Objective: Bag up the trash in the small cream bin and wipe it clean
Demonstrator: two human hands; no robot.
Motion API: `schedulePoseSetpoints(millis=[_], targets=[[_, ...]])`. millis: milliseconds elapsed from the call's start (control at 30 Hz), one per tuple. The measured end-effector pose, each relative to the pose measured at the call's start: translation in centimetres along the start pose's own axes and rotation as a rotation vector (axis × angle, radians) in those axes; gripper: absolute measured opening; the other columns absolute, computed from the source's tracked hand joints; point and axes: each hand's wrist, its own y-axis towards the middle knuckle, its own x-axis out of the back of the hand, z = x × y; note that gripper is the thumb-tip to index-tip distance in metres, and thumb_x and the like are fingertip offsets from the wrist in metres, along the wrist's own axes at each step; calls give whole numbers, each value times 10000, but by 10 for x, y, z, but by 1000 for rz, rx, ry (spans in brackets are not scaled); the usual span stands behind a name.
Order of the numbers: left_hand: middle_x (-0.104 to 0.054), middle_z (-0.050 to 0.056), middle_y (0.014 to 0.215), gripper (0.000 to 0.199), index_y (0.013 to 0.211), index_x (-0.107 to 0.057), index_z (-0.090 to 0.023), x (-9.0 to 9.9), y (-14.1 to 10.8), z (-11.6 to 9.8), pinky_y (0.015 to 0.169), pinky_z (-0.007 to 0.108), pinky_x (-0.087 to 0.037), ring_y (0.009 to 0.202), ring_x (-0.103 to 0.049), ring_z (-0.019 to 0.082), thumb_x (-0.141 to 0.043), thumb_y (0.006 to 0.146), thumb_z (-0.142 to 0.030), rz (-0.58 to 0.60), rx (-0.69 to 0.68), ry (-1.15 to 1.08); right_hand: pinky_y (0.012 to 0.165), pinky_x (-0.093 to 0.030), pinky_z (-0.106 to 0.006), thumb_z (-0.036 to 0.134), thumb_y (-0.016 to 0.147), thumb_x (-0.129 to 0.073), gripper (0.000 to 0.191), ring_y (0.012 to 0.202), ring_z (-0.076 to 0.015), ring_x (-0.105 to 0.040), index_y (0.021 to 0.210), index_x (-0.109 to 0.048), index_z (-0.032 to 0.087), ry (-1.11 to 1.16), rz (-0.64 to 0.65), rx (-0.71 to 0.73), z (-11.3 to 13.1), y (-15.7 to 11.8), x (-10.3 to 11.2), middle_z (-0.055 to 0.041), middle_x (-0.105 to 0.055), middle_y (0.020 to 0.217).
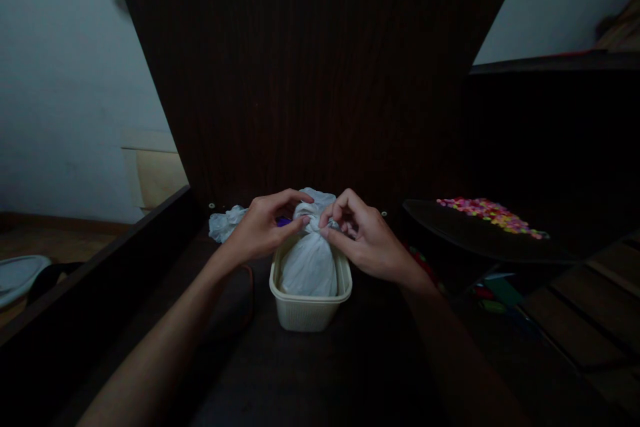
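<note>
Two hands, left [270, 225] and right [364, 233], meet at frame centre, each grip nearly closed, fingertips pinching the twisted neck of a white plastic bag [311, 265]. The bag sits inside a cream basket [311, 313] on the dark counter [240, 380]; colourful pieces [493, 215] lie right of centre.

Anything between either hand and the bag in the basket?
Nothing visible. The left hand and right hand both have fingers on the twisted neck of the bag; the basket walls surround only its lower part.
</note>
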Motion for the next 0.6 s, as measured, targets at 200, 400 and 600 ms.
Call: schedulePoseSetpoints(millis=[200,400,600], targets=[[-730,56,1005,320,1169,-654,-183,-3,1,6,734,294,-544,836,-683,180,-676,868,-289,-25,50,-21,610,-382,-264,115,847,-620,214,670,-113,-479,882,-448,235,3,36,-14,-1,2,1,26,-609,847],[-684,23,873,301,1125,-613,-177,-12,3,-2,714,295,-520,773,-648,168,-655,836,-247,-75,132,-145,710,-422,-308,152,830,-693,211,800,-170,-550,929,-521,223,-410,-74,113,8,2,-11,-17,-610,909],[-655,26,937,314,1139,-584,-193,-12,1,8,754,289,-503,832,-633,166,-667,836,-211,-92,76,-137,688,-407,-291,103,888,-622,150,783,-160,-553,923,-530,216,-400,-33,120,4,1,-8,-15,-616,899]])
